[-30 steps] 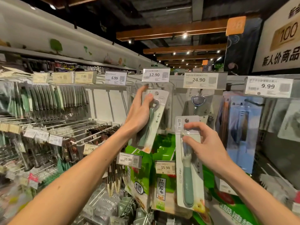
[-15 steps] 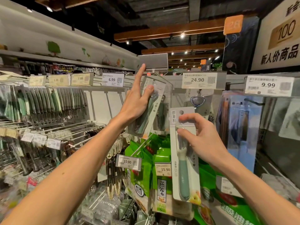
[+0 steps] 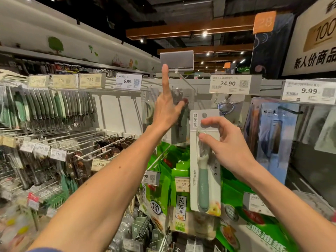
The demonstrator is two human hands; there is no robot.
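Observation:
My right hand (image 3: 224,144) pinches a white card pack with a green-handled peeler (image 3: 204,171) and holds it upright in front of the shelf. My left hand (image 3: 168,108) is raised at the display hook (image 3: 185,81). It holds a second blurred pack (image 3: 181,113) between thumb and fingers against the hook, while its index finger points straight up and lifts the flipped-up price tag holder (image 3: 176,60).
Rows of hooks with green-handled tools (image 3: 45,106) fill the left. Price tags 6.99 (image 3: 128,81), 24.90 (image 3: 230,86) and 9.99 (image 3: 309,91) line the rail. Green bags (image 3: 160,193) hang below. A blue boxed item (image 3: 272,135) hangs at right.
My left hand rose with its pack to the hook, and its index finger flipped the 12.90 price tag upward. My right hand lifted the peeler pack slightly.

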